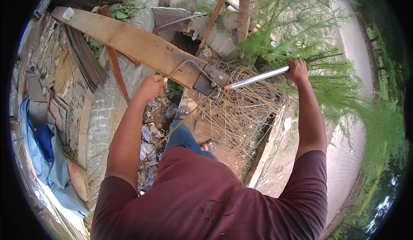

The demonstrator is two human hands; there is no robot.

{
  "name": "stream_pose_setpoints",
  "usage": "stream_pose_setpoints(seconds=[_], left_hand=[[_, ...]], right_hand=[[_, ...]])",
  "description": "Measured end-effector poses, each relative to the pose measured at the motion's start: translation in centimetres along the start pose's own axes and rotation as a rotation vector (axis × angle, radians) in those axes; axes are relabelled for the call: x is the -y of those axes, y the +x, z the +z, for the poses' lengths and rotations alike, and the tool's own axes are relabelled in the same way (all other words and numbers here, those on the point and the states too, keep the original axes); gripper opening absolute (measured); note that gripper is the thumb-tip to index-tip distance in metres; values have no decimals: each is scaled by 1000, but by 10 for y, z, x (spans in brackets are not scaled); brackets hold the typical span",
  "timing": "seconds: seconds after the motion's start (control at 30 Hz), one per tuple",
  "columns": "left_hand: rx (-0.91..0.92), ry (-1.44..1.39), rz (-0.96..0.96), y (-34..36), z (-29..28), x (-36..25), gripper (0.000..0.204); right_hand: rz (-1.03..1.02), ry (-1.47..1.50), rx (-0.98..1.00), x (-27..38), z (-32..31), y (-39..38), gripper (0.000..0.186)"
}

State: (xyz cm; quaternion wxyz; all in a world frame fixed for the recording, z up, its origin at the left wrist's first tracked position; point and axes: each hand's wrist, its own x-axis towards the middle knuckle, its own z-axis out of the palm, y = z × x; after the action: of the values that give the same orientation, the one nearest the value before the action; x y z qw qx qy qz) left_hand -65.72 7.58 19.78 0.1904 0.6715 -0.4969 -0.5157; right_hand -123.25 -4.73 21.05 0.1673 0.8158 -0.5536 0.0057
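Note:
My left hand (152, 86) is closed on one end of a bent steel rod (189, 61), which angles over a rusty metal bending block (205, 83) at the end of a long wooden plank (124, 43). My right hand (297, 70) is closed on a silver pipe (258, 77), whose orange-tipped far end meets the rod at the block. A longer thin rod (185, 119) runs diagonally down from the block past my legs.
A tangled heap of bent wire (241, 111) lies below the block. Straight rods (84, 57) lie left under the plank. A blue tarp (47, 154), timber posts (243, 12), feathery shrubs (284, 25), rubble and a pale paved path (352, 154) surround me.

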Motion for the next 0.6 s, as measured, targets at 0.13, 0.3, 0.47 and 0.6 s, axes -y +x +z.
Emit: stream_pose_setpoints(seconds=[0.13,0.3,0.47,0.6], left_hand=[[-20,10,27,-11,4,-27,31],[-32,-33,61,-7,-2,-2,31],[17,-17,25,-2,0,-2,33],[89,-5,10,7,-2,-8,32]], right_hand=[[131,3,-248,-5,17,-48,12],[550,60,82,109,-73,-162,9],[771,242,360,237,-153,-257,44],[592,351,524,175,-173,-229,69]])
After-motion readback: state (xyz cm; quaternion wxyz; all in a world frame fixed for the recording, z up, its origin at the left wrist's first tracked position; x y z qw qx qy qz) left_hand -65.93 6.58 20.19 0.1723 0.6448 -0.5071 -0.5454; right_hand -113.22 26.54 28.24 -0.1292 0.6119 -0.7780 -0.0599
